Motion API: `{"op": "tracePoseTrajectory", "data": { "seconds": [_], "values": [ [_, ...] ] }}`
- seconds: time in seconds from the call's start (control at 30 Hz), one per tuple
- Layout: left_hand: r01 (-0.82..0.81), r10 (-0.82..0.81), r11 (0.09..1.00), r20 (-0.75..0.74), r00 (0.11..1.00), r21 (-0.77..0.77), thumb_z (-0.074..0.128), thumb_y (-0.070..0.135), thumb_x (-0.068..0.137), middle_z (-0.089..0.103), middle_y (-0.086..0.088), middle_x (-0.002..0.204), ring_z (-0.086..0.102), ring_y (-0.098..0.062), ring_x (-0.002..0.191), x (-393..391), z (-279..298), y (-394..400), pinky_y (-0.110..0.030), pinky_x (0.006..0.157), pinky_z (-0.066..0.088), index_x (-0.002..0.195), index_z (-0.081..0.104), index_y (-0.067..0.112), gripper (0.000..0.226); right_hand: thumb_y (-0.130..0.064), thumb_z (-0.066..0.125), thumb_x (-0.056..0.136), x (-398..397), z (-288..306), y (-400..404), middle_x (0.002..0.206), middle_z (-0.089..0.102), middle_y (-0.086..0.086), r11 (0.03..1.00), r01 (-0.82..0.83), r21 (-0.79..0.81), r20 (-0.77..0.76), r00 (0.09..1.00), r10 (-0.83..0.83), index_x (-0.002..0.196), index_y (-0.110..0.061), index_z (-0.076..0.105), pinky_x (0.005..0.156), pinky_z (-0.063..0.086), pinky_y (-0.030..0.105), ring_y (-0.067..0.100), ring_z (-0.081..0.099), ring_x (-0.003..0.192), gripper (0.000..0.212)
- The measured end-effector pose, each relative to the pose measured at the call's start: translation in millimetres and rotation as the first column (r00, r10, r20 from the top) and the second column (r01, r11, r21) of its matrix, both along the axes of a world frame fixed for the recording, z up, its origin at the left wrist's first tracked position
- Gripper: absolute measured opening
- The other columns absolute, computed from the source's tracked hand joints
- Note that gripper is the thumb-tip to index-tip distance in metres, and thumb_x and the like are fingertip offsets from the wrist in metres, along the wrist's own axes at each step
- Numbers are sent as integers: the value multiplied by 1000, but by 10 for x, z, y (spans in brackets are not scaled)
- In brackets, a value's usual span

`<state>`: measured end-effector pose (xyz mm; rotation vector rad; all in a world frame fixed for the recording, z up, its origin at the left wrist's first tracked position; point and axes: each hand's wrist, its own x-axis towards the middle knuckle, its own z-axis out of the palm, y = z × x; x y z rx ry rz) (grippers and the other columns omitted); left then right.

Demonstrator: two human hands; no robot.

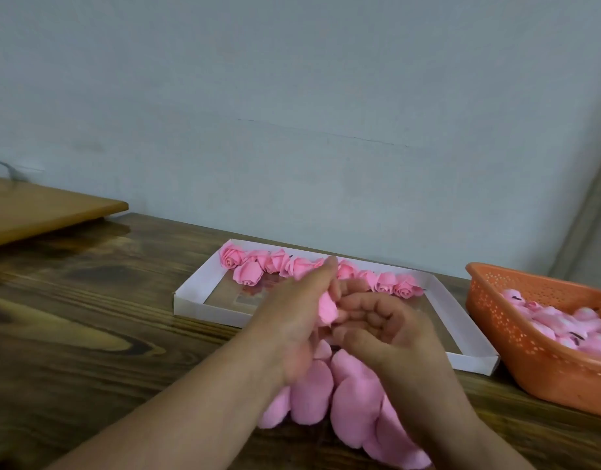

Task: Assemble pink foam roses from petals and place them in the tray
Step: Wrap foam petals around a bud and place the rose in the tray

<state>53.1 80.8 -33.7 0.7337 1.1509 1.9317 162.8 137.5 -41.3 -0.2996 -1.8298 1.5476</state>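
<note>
— Counting, are you?
— Yes: one row of roses (312,271) lies along the tray (190,293) far edge. My left hand (302,317) and right hand (380,320) pinch a petal (327,308); many petals (346,395) wait below.

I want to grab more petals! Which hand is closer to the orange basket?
The right hand. It works over the white tray, on the side toward the orange basket but not touching it. The left hand sits farther away, beyond the right one.
</note>
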Motion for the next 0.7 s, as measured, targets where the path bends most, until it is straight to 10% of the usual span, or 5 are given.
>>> {"op": "tracePoseTrajectory", "data": {
  "seconds": [0.13,0.4,0.5,0.7],
  "values": [
    [-400,291,883,-382,877,-246,51,43,95,55,-8,74,48,-22,70,-625,120,-55,-31,69,35,45,54,20,55,0,74,72,70,72,173,88,72,-4,965,237,116,-1,971,-239,96,-23,65,70,53,16,6,67,82,35],
    [-699,-71,601,-897,437,-388,40,27,101,50,-6,74,45,-17,63,-1396,39,-119,-26,51,30,74,49,11,33,-13,74,74,121,52,441,94,70,-8,916,387,108,-21,922,-387,104,-29,62,74,52,25,2,66,84,36],
    [-729,-208,490,-876,435,-478,33,27,103,61,-19,110,59,-31,100,-1492,-106,-17,-25,73,39,111,59,1,38,-8,71,78,136,52,503,97,70,-6,909,402,106,-27,915,-402,112,-20,62,72,51,20,3,66,83,37],
    [-814,-332,235,-831,447,-532,24,31,103,36,-19,146,24,-38,138,-1604,-237,107,-51,113,24,138,44,10,45,-9,71,79,170,59,594,96,70,-6,895,428,127,-46,904,-425,113,-18,62,72,49,21,4,66,83,36]
  ]
}}
